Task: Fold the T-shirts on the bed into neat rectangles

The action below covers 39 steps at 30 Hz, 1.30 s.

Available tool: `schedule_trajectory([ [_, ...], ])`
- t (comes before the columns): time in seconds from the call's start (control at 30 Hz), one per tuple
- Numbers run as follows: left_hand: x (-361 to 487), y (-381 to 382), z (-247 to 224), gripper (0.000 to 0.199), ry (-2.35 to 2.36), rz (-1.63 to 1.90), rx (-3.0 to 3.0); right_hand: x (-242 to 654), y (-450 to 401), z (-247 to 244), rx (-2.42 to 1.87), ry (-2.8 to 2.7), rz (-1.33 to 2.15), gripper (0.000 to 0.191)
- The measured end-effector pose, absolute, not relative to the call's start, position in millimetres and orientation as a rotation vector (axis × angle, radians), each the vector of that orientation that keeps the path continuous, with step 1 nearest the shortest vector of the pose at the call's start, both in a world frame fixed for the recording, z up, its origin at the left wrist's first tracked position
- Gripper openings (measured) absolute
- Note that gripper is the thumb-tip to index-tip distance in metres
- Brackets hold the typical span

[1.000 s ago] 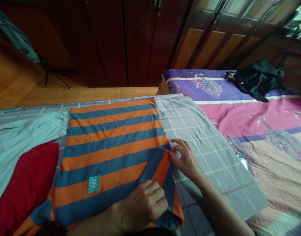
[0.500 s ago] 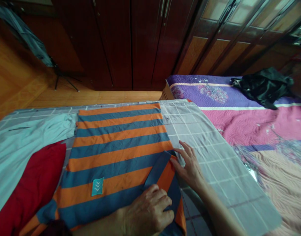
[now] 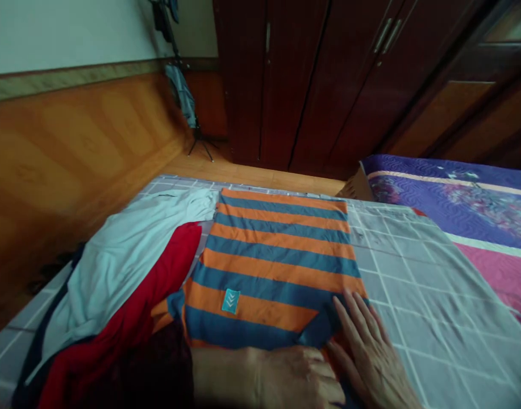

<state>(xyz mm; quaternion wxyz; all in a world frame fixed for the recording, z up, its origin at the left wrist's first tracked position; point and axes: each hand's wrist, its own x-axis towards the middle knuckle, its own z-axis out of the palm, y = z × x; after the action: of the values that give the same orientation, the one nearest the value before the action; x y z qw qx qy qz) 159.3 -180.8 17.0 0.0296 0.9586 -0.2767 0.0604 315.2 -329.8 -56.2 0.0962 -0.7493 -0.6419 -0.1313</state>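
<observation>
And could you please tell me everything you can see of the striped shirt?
The orange and blue striped shirt looks like soft, thin fabric, slightly wrinkled. It lies spread on the gray checked cloth, with a teal patch bearing pale chevrons. A sleeve sticks out left; near the right edge, a flap is folded inward. The left hand and right hand rest by that fold.

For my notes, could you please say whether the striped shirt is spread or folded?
Mostly spread: the shirt lies flat on the checked cloth, but a flap at the right hand is folded over.
</observation>
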Motion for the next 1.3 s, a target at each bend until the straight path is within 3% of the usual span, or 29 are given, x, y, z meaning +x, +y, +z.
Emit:
schedule_trajectory([
  [0.1,137.9,-150.2,44.9,0.020,-0.642,0.092,2.828,313.2,-332.2,-61.8,-2.141,-2.011,-0.390,0.074],
  [0.17,113.1,-121.4,53.0,0.013,-0.241,0.096,2.829,312.8,-330.4,-62.7,-2.107,-2.051,-0.384,0.076],
  [0.33,26.1,-58.8,35.5,0.022,0.902,0.078,2.738,294.8,-298.7,-38.6,-1.937,-2.128,-0.314,0.072],
  [0.43,-12.5,-49.7,17.2,0.023,1.290,0.011,2.615,266.1,-262.2,-15.6,-1.751,-2.251,-0.202,0.069],
  [0.7,-36.4,-65.0,14.4,0.016,1.463,0.150,2.331,195.5,-158.0,0.8,-1.518,-2.542,0.264,0.065],
  [0.9,-35.1,-65.5,16.4,0.014,1.580,-0.098,2.421,191.2,-125.5,-30.8,-1.576,-2.431,0.264,0.070],
  [1.1,18.3,-47.3,12.7,0.017,1.474,0.119,2.570,197.2,-127.3,-38.2,-1.494,-2.358,0.258,0.062],
  [1.3,38.3,-27.7,-3.9,0.016,1.504,0.068,2.551,201.6,-126.6,-34.7,-1.508,-2.274,0.254,0.053],
])
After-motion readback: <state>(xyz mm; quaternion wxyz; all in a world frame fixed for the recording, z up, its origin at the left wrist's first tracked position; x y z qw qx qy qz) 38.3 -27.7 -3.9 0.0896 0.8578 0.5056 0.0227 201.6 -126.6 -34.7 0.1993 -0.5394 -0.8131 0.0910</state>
